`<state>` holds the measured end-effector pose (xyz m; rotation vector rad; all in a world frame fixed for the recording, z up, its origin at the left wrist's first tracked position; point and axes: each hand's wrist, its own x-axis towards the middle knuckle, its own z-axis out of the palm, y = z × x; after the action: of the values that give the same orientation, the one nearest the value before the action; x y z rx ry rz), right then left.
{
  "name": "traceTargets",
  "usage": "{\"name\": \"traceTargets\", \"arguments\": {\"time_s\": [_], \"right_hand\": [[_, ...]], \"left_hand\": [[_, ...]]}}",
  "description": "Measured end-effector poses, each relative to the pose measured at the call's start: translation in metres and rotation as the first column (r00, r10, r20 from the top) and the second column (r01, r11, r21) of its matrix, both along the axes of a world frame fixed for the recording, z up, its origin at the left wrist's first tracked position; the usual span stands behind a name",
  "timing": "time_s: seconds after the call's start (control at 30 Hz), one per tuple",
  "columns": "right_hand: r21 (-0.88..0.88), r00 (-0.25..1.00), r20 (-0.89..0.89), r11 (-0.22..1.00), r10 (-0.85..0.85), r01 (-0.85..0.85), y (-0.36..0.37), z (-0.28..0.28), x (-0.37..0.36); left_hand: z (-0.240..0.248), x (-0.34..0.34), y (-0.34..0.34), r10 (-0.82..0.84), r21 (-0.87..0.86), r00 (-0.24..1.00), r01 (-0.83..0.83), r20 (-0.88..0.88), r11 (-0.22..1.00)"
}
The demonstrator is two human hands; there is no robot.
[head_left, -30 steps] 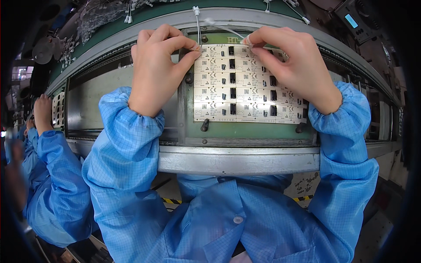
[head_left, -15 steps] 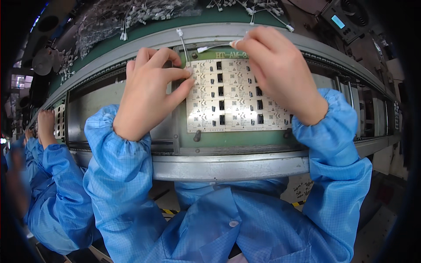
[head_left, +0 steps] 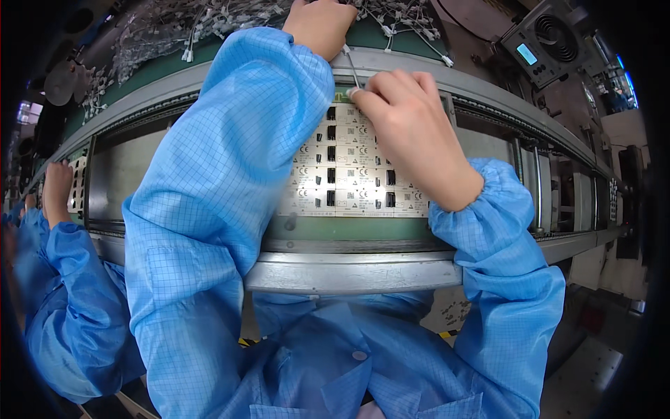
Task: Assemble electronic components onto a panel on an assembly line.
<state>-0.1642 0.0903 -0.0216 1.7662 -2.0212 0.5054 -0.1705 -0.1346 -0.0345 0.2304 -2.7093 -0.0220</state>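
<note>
Small rectangular blue-lit screen [head_left: 526, 54] on grey fan unit, upper right, white printed labels [head_left: 347, 159] gridded across central panel

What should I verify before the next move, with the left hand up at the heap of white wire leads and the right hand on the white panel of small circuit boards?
1. Left hand at the heap of white wire leads: ok.
2. Lead gripped by left hand: cannot tell.
3. Right hand resting on the white panel of small circuit boards: ok.
4. Thin white lead pinched at right fingertips: ok.
5. Panel seated in the green-edged conveyor carrier: ok.
6. Co-worker's hand clear of panel: ok.
</note>
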Motion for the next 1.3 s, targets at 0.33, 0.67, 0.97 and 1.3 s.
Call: {"name": "traceTargets", "arguments": {"time_s": [0.33, 0.67, 0.97, 1.3], "right_hand": [[0.038, 0.953, 0.264, 0.985, 0.151, -0.166, -0.01, -0.002, -0.006], [0.086, 0.92, 0.37, 0.982, 0.126, -0.169, -0.007, 0.006, -0.013], [0.052, 0.891, 0.433, 0.984, 0.133, -0.173, -0.005, -0.003, -0.008], [0.047, 0.812, 0.583, 0.996, 0.037, -0.079, -0.004, -0.008, 0.008]], "left_hand": [[0.002, 0.007, -0.011, -0.089, 0.065, 0.987, 0.098, -0.132, 0.993], [0.078, 0.078, -0.011, -0.17, 0.389, 0.97, 0.226, -0.175, 0.893], [0.078, 0.179, 0.043, 0.003, 0.472, 0.959, 0.137, -0.283, 0.871], [0.029, 0.205, 0.04, -0.159, -0.157, 0.93, 0.112, -0.331, 0.981]]}}
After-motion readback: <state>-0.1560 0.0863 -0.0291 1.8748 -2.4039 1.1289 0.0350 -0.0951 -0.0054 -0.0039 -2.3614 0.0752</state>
